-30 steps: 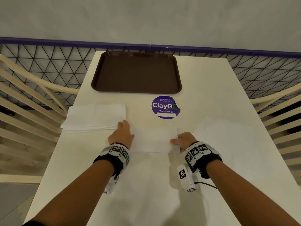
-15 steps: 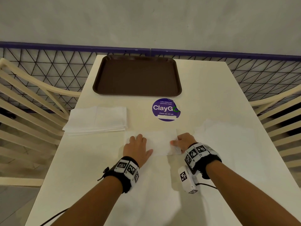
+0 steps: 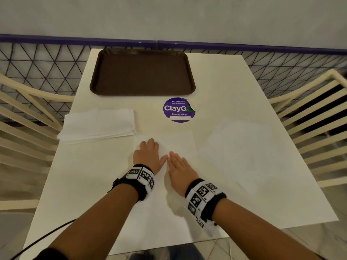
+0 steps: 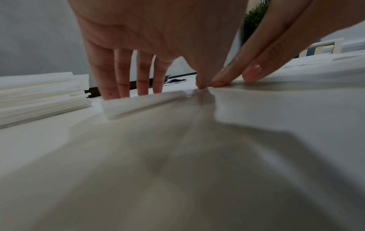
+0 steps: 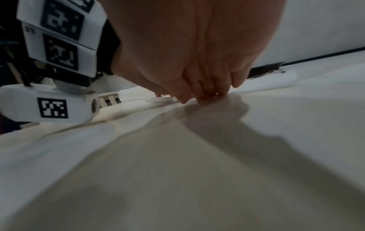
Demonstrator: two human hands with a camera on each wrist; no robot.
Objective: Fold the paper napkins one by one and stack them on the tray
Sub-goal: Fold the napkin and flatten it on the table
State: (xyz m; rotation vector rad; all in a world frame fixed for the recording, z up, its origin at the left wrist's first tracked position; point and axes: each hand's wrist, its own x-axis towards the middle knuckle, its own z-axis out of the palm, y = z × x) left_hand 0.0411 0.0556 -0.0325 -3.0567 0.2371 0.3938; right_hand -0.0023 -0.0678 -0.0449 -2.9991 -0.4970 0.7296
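Note:
A folded white napkin (image 3: 180, 145) lies on the table in front of me, its thick folded edge (image 4: 142, 104) showing in the left wrist view. My left hand (image 3: 148, 156) lies flat on its left part, the fingers (image 4: 126, 78) straight and pressing down. Beside it, my right hand (image 3: 177, 165) presses flat on the napkin's near edge, its fingertips (image 4: 250, 73) touching the left thumb. The brown tray (image 3: 142, 72) sits at the far end of the table with nothing on it. A stack of napkins (image 3: 97, 126) lies at the left.
Spread white napkin sheets (image 3: 244, 147) cover the table's right side. A round purple sticker (image 3: 178, 109) is stuck just below the tray. Slatted chairs (image 3: 315, 113) stand on both sides, with a mesh fence (image 3: 47, 62) behind the table.
My right hand has let go of the napkin's right edge and slid left to the middle, now flat beside the left hand. The left hand stays pressed on the napkin's left part.

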